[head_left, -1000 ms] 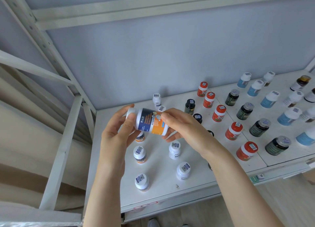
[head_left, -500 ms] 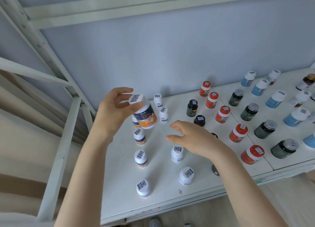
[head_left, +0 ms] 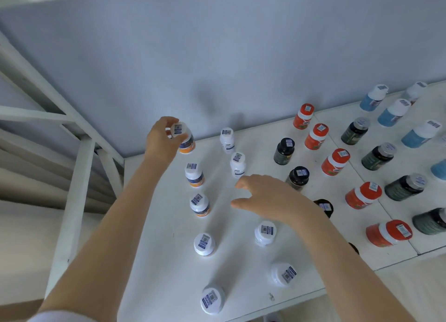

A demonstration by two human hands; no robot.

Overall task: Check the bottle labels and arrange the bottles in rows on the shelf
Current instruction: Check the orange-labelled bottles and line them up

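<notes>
Left hand (head_left: 164, 140): fingers and thumb curled round the white cap of the blue-and-orange bottle (head_left: 184, 139), gripping it from above and to the side. The bottle is upright, tilted a touch, at the far end of the shelf (head_left: 169, 273), close to the blue wall (head_left: 217, 68). I can't tell whether its base is down on the shelf; my hand hides the near edge.

Step in hand, as I judge it: seat this bottle at the head of the leftmost row. Just below my fingers, toward me, stands the next matching bottle (head_left: 194, 174), apart from the held one. Three more white-capped ones run on from it toward the front edge.

To do it well:
- Line the base up with that file.
- Leave a gap like those between the others.
- Lower it straight.
- Loosen the fingers only once the base sits flat.

The grip is high on a tallish bottle, so a sideways release could tip it into its neighbour. The barcode sticker on the cap faces up like the rest.

Pose: left forearm stretched long across the shelf, wrist bent slightly inward, hand reaching in from the left. Right hand (head_left: 268, 196) hovers palm down over mid-shelf, fingers loosely spread, holding nothing. A small white bottle (head_left: 237, 164) stands just beyond its fingertips. A black bottle (head_left: 297, 178) stands behind its knuckles, partly hidden.
</notes>
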